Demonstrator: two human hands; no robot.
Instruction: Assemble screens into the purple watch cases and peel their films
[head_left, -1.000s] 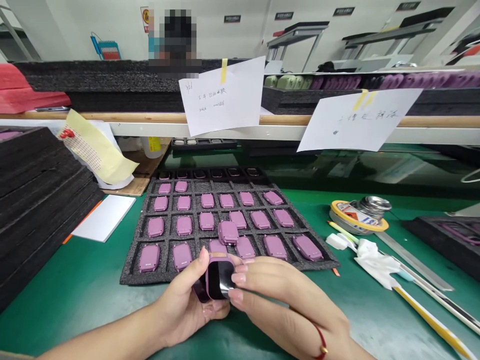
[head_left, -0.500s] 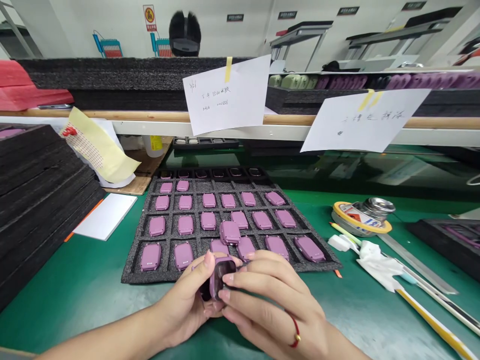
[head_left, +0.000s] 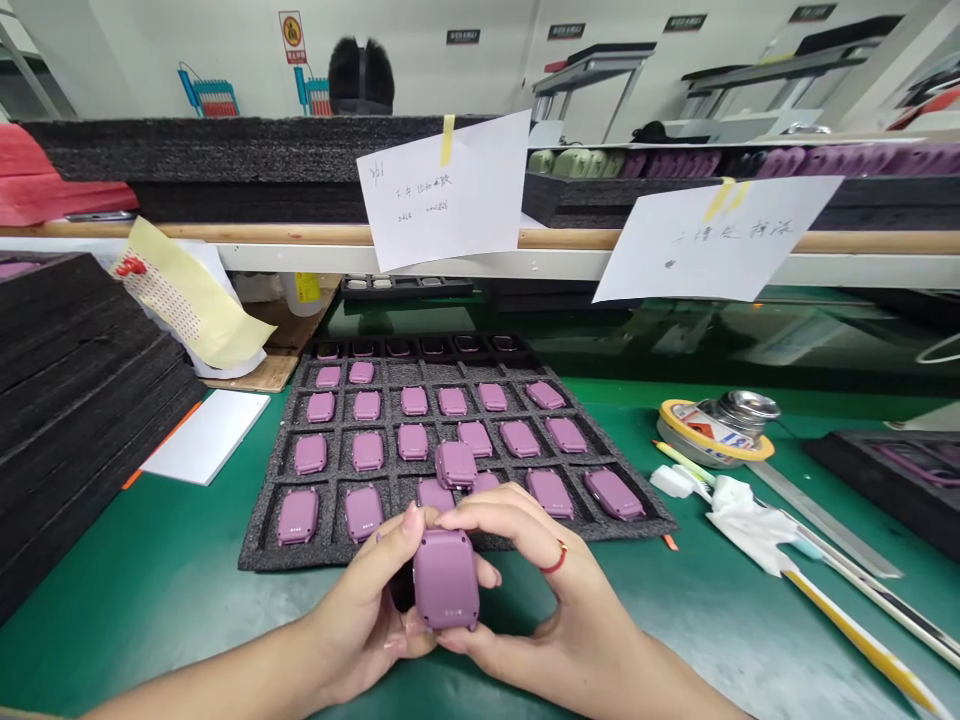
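Observation:
A purple smartwatch body (head_left: 446,580), its back with a row of small metal contacts facing me, is held upright by its top and bottom edges between the thumb and fingers of my right hand (head_left: 555,600). My left hand (head_left: 375,600) is closed around a second watch body (head_left: 403,588) just behind it; only a strip of dark screen shows. Just beyond my hands lies a black foam tray (head_left: 259,545) with purple watch bodies in its pockets, mostly back up. One watch body (head_left: 456,466) rests across its neighbours there. My fingers hide part of the tray's near edge.
At the right lie a yellow-rimmed round tin (head_left: 709,445), a white cloth (head_left: 754,525), a steel ruler (head_left: 817,520) and brush-like sticks. Stacked black foam (head_left: 82,400) stands at the left beside a white pad (head_left: 206,437). A shelf (head_left: 300,258) with taped papers crosses above.
The front watch body has been turned over: its dark screen showed before, its purple back shows now. My right fingers have moved from its screen to its top and bottom edges.

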